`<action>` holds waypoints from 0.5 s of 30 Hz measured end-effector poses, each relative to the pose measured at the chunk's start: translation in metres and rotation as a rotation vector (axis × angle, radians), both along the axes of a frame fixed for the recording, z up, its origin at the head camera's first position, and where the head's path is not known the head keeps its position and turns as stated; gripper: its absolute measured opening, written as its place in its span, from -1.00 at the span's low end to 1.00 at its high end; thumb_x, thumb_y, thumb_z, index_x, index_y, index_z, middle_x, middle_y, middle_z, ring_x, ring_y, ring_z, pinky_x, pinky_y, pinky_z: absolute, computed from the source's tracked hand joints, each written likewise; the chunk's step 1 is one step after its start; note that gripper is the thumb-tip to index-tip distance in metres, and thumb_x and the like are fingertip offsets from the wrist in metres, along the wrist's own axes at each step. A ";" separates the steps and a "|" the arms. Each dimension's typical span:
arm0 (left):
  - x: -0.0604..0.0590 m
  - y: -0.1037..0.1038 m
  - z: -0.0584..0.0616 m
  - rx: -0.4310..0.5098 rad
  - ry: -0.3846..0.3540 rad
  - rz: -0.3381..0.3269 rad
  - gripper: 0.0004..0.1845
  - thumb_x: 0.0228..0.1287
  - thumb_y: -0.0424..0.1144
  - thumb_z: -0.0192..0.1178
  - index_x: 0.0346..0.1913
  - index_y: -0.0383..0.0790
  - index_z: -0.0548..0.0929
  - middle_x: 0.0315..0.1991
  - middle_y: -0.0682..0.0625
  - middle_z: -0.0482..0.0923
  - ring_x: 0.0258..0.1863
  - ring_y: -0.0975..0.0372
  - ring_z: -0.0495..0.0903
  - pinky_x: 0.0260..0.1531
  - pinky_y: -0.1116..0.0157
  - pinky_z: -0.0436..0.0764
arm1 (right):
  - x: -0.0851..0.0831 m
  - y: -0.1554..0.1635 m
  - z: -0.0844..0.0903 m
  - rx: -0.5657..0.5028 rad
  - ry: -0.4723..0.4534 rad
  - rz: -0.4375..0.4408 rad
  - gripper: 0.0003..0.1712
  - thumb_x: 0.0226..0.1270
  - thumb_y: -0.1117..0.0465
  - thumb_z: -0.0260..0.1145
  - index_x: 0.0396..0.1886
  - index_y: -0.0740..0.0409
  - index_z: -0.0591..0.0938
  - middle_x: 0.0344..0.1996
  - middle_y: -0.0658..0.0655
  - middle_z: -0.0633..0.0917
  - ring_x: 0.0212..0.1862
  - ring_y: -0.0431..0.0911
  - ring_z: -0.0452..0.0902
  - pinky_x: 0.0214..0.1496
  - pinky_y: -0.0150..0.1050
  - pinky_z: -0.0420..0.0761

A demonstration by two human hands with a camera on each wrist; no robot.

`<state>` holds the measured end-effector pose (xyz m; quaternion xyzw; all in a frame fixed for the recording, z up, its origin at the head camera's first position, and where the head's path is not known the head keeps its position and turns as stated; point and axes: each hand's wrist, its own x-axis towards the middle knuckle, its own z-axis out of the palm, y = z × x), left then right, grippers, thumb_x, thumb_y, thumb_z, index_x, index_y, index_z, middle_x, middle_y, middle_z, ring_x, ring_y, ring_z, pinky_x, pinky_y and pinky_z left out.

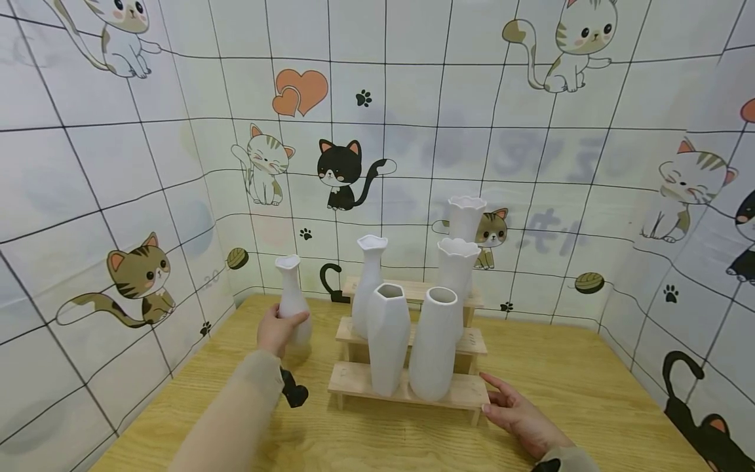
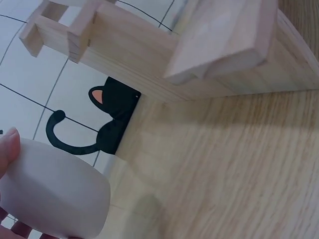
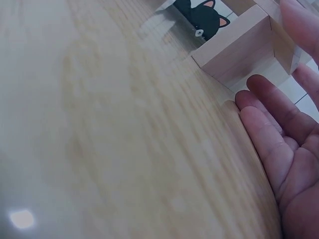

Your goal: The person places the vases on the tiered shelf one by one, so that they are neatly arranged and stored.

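Observation:
My left hand (image 1: 283, 329) grips a white vase (image 1: 290, 295) with a slim neck and flared rim, fingers wrapped round its body. In the left wrist view the rounded base of the vase (image 2: 60, 191) shows close over the table, left of a three-step wooden stand (image 1: 407, 387). At the stand's lower right end, my right hand (image 1: 519, 413) holds the board's end between thumb and forefinger; its other fingers (image 3: 269, 134) lie loosely curled below. On the bottom step stand a faceted vase (image 1: 389, 341) and a smooth round vase (image 1: 433, 347).
A tall flared vase (image 1: 368, 288) stands on the stand's middle step at left, a ruffled vase (image 1: 457, 265) at right. Behind rises another ruffled vase (image 1: 466, 216). A wood-grain table (image 1: 542, 367) reaches white, cat-printed walls (image 1: 407, 151) at back and sides.

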<state>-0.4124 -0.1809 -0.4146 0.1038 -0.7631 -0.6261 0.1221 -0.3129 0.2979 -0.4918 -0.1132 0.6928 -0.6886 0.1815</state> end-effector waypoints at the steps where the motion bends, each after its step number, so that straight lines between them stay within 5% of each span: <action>1: 0.000 0.000 0.003 0.005 -0.001 -0.004 -0.13 -0.15 -0.06 0.33 0.24 -0.22 0.12 0.13 -0.19 0.20 0.03 -0.07 0.24 -0.06 -0.06 0.24 | 0.000 0.000 0.000 -0.002 -0.002 -0.001 -0.20 0.22 0.23 0.11 0.33 0.06 -0.12 0.09 0.25 0.27 0.05 0.00 0.28 0.01 -0.16 0.31; 15: -0.001 0.011 0.047 0.033 -0.006 -0.107 -0.11 -0.16 -0.05 0.34 0.24 -0.21 0.10 0.11 -0.15 0.20 0.02 -0.05 0.26 -0.10 -0.05 0.29 | 0.001 0.000 0.001 -0.013 -0.007 -0.003 -0.20 0.21 0.25 0.12 0.33 0.08 -0.11 0.09 0.26 0.27 0.04 0.00 0.28 0.01 -0.18 0.31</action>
